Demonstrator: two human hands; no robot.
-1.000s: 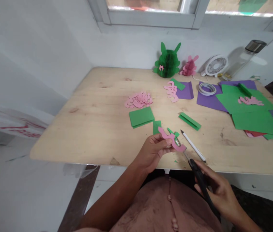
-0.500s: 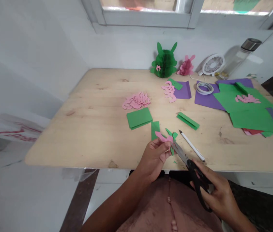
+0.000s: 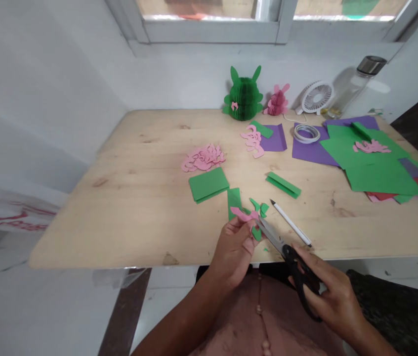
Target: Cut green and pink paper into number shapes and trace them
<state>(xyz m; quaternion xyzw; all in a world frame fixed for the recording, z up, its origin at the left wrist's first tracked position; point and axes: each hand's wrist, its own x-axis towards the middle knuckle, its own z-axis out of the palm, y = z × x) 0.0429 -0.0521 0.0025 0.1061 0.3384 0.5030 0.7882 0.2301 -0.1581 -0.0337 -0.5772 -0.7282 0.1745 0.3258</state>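
Near the table's front edge, my left hand (image 3: 234, 249) pinches a small pink paper piece (image 3: 244, 214) between thumb and fingers. My right hand (image 3: 333, 291) is wrapped round the black handles of a pair of scissors (image 3: 275, 239), whose blades meet the pink paper's right end. Green paper scraps (image 3: 264, 209) lie just beyond the blades. A white pen (image 3: 291, 223) rests to the right of them. A narrow green strip (image 3: 234, 199) and a folded green paper (image 3: 209, 185) are beyond my left hand. Another folded green strip (image 3: 283, 185) lies past the pen.
Pink cutouts (image 3: 204, 157) are heaped mid-table. At the back stand a green paper figure (image 3: 245, 99), a pink one (image 3: 277, 102), a white fan (image 3: 317, 97) and a glass bottle (image 3: 353, 89). Green sheets (image 3: 375, 170) and a tape roll (image 3: 306, 133) are at the right.
The view has shifted slightly, so the table items appear farther left. The pink paper has turned a little in my left hand, and the scissor blades look closer together.
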